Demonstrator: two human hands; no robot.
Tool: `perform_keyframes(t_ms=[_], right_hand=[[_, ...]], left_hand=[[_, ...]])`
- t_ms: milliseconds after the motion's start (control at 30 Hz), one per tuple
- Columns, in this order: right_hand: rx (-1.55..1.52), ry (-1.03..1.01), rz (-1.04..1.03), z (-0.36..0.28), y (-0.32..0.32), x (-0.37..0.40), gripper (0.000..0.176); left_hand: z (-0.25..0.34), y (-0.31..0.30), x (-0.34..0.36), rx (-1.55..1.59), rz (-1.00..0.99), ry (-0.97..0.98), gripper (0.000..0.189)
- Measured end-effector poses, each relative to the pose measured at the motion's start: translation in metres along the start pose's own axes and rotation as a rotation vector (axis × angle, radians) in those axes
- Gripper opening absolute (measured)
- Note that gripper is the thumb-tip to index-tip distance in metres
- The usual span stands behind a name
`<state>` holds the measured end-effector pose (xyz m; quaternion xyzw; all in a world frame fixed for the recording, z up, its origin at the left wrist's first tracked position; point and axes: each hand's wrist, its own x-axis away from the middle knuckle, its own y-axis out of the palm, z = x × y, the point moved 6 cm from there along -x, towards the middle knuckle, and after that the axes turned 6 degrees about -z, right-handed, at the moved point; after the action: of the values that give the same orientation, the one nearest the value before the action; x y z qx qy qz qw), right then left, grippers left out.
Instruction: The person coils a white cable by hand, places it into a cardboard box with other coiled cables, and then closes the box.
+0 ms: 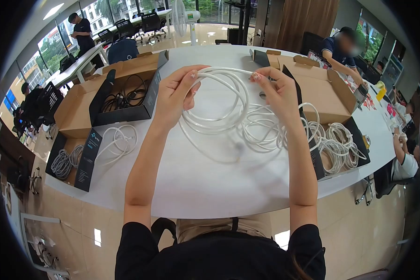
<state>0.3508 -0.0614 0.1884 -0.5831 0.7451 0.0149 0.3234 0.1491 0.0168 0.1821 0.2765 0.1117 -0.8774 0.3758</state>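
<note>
Above table (205, 186), fingers (190, 80) tight around cable (226, 70).

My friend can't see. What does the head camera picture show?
A person's left hand and right hand hold a looped white cable above a white table. An open box of black cables lies left, a box of white cables right.

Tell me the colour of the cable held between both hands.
White; the cable shows best in the head view, looped between left hand and right hand.

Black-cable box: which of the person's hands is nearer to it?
Left. The left hand holds the white cable just beside the black-cable box; the right hand is across the loop.
</note>
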Motion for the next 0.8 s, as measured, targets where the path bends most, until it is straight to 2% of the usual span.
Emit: perform_keyframes(t_ms=[133,233,367,467,567,667,800], right_hand=[[-0.303,-0.033,-0.015,0.004,0.021,-0.001,0.016],[-0.443,0.085,-0.061,0.02,0.039,-0.002,0.017],[-0.501,0.179,-0.114,0.037,0.05,-0.001,0.027],[-0.618,0.124,-0.182,0.017,0.055,0.003,0.041],[-0.711,-0.037,-0.233,0.007,0.062,0.004,0.057],[-0.456,-0.251,-0.326,-0.002,0.069,0.008,0.071],[-0.429,-0.215,-0.199,-0.003,0.068,0.007,0.053]], left_hand=[[0.0,-0.003,0.001,0.117,0.052,-0.027,0.032],[0.0,-0.005,0.001,0.136,0.125,-0.029,0.031],[-0.008,-0.009,0.0,0.036,0.229,0.006,0.035],[-0.014,-0.017,0.002,-0.032,0.347,0.044,0.031],[-0.017,-0.025,0.003,-0.066,0.452,0.051,0.028],[-0.022,-0.03,0.004,-0.117,0.506,0.069,0.028],[-0.03,-0.027,0.004,-0.12,0.489,0.071,0.029]])
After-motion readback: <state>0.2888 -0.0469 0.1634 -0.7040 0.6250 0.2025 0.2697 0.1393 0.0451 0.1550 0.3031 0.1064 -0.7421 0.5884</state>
